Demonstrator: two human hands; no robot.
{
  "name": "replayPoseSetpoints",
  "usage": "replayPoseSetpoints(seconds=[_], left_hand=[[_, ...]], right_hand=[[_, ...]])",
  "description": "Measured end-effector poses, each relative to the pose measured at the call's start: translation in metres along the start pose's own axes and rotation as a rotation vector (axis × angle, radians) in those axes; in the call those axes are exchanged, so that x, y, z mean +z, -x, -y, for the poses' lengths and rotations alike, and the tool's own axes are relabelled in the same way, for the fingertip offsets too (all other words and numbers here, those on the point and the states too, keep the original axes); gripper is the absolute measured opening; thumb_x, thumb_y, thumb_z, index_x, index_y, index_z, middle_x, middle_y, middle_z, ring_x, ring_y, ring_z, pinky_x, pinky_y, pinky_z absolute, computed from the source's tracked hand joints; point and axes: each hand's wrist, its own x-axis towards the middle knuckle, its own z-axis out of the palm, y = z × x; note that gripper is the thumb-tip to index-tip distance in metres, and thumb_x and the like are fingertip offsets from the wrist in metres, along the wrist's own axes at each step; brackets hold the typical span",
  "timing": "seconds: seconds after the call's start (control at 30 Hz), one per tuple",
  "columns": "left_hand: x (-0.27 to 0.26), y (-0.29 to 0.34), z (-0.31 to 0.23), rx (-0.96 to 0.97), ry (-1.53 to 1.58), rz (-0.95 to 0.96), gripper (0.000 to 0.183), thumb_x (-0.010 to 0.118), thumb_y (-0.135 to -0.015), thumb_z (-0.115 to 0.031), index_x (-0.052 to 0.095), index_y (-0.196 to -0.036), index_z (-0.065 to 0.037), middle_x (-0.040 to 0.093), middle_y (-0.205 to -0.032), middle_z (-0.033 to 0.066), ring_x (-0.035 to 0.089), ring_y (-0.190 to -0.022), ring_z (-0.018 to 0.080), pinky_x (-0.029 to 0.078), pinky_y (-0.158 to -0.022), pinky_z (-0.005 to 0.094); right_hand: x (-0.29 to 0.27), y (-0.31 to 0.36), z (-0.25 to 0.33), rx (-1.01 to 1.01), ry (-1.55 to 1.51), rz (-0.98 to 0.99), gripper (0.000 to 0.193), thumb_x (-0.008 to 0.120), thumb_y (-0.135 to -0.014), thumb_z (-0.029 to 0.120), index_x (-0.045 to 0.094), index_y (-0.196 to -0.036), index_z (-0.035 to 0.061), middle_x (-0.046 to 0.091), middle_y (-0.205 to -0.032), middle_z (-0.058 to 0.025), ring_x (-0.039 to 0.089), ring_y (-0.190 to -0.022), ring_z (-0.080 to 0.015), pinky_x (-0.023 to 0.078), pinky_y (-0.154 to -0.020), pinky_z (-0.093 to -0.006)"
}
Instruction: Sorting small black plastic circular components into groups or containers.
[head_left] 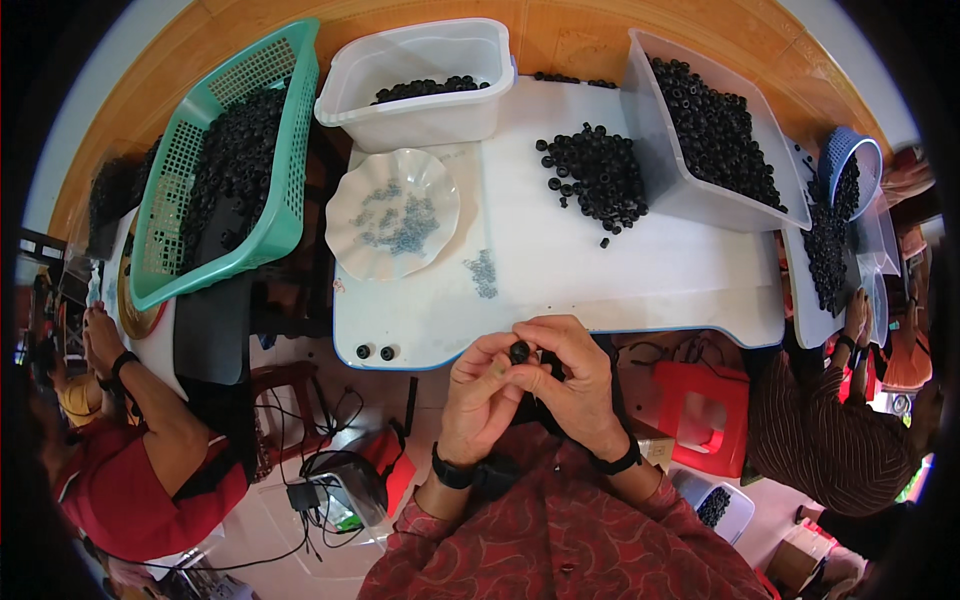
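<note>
Just off the table's front edge, my left hand (474, 400) and my right hand (576, 388) meet, fingers closed around one small round black part (519, 352). Fingertips of both hands touch it. Whether a smaller piece is also pinched there is hidden. Ahead of the hands lies a little patch of tiny clear pieces (482, 274). More of these sit on a white scalloped plate (350, 225). A loose pile of black parts (596, 175) is spread on the white table (640, 285). Two more black parts (376, 352) stand near its front left corner.
Black parts fill a green basket (285, 215) at left, a white tub (415, 115) at the back and a clear bin (740, 200) at right. A red stool (703, 420) stands below the table. People work on both sides; cables (318, 495) hang at lower left.
</note>
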Motion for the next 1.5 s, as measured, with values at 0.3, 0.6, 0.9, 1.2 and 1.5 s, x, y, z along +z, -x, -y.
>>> replayPoseSetpoints(seconds=[0.3, 0.6, 0.9, 1.2, 1.5], left_hand=[[-0.002, -0.001, 0.000, -0.009, -0.005, -0.072, 0.018, 0.059, -0.093, -0.003, 0.060, -0.110, -0.002, 0.063, -0.104, 0.0053, 0.060, -0.097, 0.0127, 0.049, -0.084, 0.0255], [-0.004, -0.003, 0.003, -0.007, -0.072, -0.123, 0.016, 0.060, -0.093, -0.003, 0.061, -0.108, -0.003, 0.064, -0.102, 0.0054, 0.059, -0.092, 0.0130, 0.049, -0.081, 0.0274], [-0.003, -0.003, 0.001, -0.015, -0.029, -0.142, 0.021, 0.057, -0.095, -0.004, 0.061, -0.115, -0.001, 0.066, -0.098, 0.0077, 0.062, -0.086, 0.0143, 0.054, -0.077, 0.0281], [0.018, -0.006, -0.007, -0.025, -0.108, -0.182, 0.025, 0.056, -0.096, -0.010, 0.060, -0.119, 0.000, 0.064, -0.099, 0.0072, 0.060, -0.088, 0.0136, 0.054, -0.080, 0.0294], [0.002, -0.005, 0.000, -0.086, 0.023, -0.112, 0.025, 0.053, -0.098, -0.009, 0.057, -0.119, 0.003, 0.065, -0.097, 0.0081, 0.063, -0.085, 0.0146, 0.057, -0.077, 0.0305]], right_hand=[[0.001, 0.001, 0.001, -0.115, 0.084, 0.046, 0.024, 0.073, -0.077, -0.001, 0.071, -0.101, 0.0033, 0.059, -0.107, -0.0097, 0.063, -0.094, -0.0193, 0.053, -0.079, -0.0276], [0.000, 0.006, -0.004, -0.007, 0.115, -0.004, 0.022, 0.073, -0.079, -0.002, 0.071, -0.101, 0.0020, 0.059, -0.097, -0.0076, 0.062, -0.084, -0.0157, 0.051, -0.070, -0.0253], [-0.002, 0.006, -0.006, 0.074, 0.003, -0.023, 0.015, 0.066, -0.086, -0.002, 0.065, -0.101, -0.0020, 0.061, -0.091, -0.0059, 0.061, -0.075, -0.0096, 0.050, -0.068, -0.0217], [-0.010, 0.008, -0.003, 0.305, -0.185, -0.069, 0.012, 0.059, -0.094, 0.004, 0.064, -0.104, -0.0003, 0.064, -0.088, -0.0022, 0.059, -0.077, -0.0064, 0.050, -0.070, -0.0206], [-0.009, 0.006, -0.011, 0.207, -0.322, -0.037, 0.013, 0.059, -0.092, -0.002, 0.065, -0.103, -0.0029, 0.057, -0.101, -0.0057, 0.061, -0.087, -0.0120, 0.050, -0.078, -0.0233]])
